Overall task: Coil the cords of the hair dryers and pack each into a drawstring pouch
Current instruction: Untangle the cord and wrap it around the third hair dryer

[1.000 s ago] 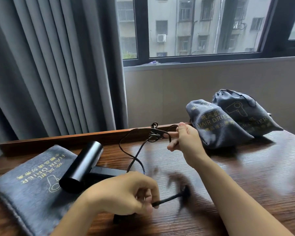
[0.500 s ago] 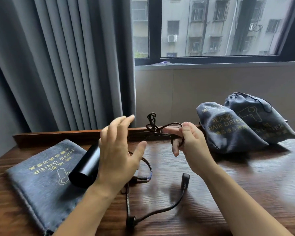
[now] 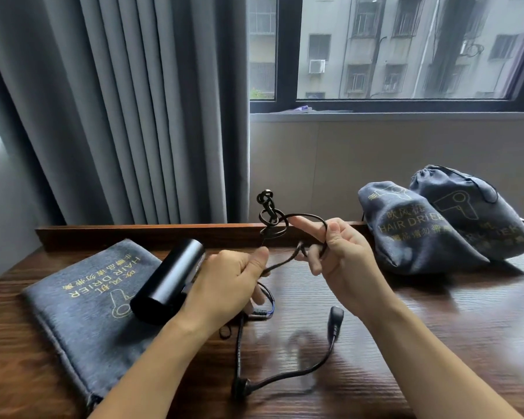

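Currently the cord (image 3: 303, 217) is held above the table (image 3: 436, 328), looped over the right hand (image 3: 342, 258), whose index finger points out while the other fingers curl round the loop; a kinked tangle sticks up at the loop's far end; left hand (image 3: 230, 282) pinches a strand lower down; hair dryer (image 3: 170, 281) lies on a flat empty pouch (image 3: 82, 300) at left; cord tail and plug (image 3: 335, 319) rest on the wood; two filled pouches (image 3: 406, 234) sit far right, touching each other.
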The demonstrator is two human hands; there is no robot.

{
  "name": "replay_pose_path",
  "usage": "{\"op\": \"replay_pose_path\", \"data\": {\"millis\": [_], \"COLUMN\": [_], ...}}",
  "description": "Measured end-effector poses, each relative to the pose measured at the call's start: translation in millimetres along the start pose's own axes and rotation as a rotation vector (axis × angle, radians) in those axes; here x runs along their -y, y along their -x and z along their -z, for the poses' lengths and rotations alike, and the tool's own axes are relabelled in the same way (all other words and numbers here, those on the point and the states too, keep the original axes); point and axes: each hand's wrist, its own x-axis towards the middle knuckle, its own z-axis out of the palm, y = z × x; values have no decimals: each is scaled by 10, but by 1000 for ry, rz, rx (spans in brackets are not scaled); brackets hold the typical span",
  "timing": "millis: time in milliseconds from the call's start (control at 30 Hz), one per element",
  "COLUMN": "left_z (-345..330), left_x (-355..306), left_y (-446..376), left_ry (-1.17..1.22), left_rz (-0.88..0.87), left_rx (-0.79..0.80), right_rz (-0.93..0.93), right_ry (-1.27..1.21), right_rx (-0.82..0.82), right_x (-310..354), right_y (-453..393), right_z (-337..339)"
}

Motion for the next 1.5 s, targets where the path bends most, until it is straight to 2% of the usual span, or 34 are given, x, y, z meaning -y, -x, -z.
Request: {"op": "replay_pose_path", "data": {"millis": [67, 100, 233, 333, 433, 567, 633, 700, 833, 1067, 1167, 1367, 1433, 1500], "left_z": [-9, -12, 47, 101, 88, 9, -39, -86, -129, -118, -120, -143, -163, -172], "left_x": [-28, -44, -120, -97, -82, -93, -90, -91, -78, -59, -26, -14, -24, -29], "left_y": [-14, -19, -39, -65, -62, -7, 37, 75, 91, 60, 40, 23, 44, 49], "left_ry": [140, 234, 676, 769, 715, 432, 262, 150, 17, 163, 211, 248, 231, 232], "left_rz": [116, 153, 317, 319, 266, 116, 35, -17, -84, -53, -22, 22, 11, 25], "left_rx": [139, 158, 117, 100, 87, 97, 138, 183, 202, 177, 120, 112, 122, 133], "right_rz": [-5, -8, -55, -90, -129, -47, -32, -104, -235, -352, -338, -271, -164, -64], "right_ry": [-24, -27, 53, 174, 267, 356, 341, 317, 393, 250, 258, 637, 843, 948], "right_rx": [96, 145, 304, 419, 450, 138, 62, 69, 254, 292, 282, 207, 168, 159], "right_x": [-14, -14, 24, 24, 24, -9, -41, -41, 10, 35, 9, 22, -26, -53], "right_y": [13, 22, 65, 69, 49, 6, -12, -14, 3, -2, -9, 45, 69, 78], "right_z": [-2, 0, -7, 25, 51, 51, 29, 17, 36, 76, 88, -11, -52, -58]}}
